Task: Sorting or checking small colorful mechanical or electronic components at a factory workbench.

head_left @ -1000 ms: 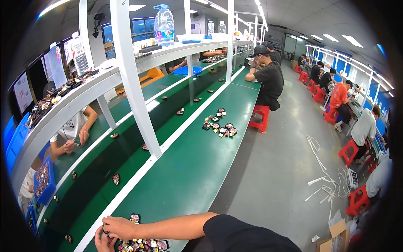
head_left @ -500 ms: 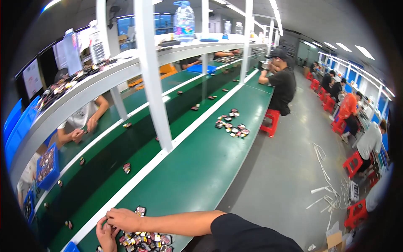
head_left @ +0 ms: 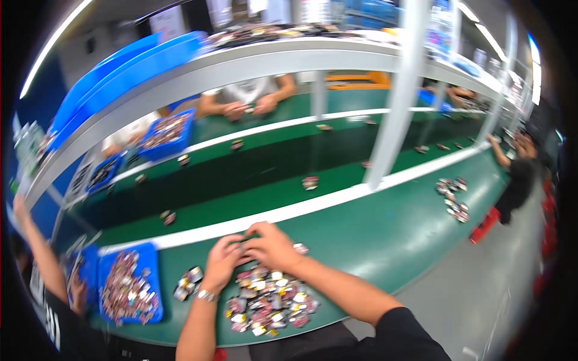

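My left hand (head_left: 222, 262) and my right hand (head_left: 274, 248) meet over the green bench (head_left: 352, 240), near its white edging strip. Their fingers are pinched together around something small, hidden by the fingers and by motion blur. On the left wrist is a metal-looking band (head_left: 206, 295). Just below the hands lies a pile of small parts (head_left: 271, 304) in black, dull red, white and yellow. Left of my left forearm sits a smaller cluster of similar parts (head_left: 188, 284). One loose part (head_left: 300, 248) lies beside my right wrist.
A blue tray (head_left: 146, 251) of small parts stands at the left, near another person's arm (head_left: 45, 259). Beyond the white strip (head_left: 301, 209), a conveyor belt (head_left: 253, 180) carries scattered parts. A white post (head_left: 394, 114) and raised shelf (head_left: 271, 63) stand over it. More people work across and at right.
The view has swung left, so the bench, post and hands appear further right. The blue tray and the neighbouring person's arm have come into view. My hands stay pinched together.
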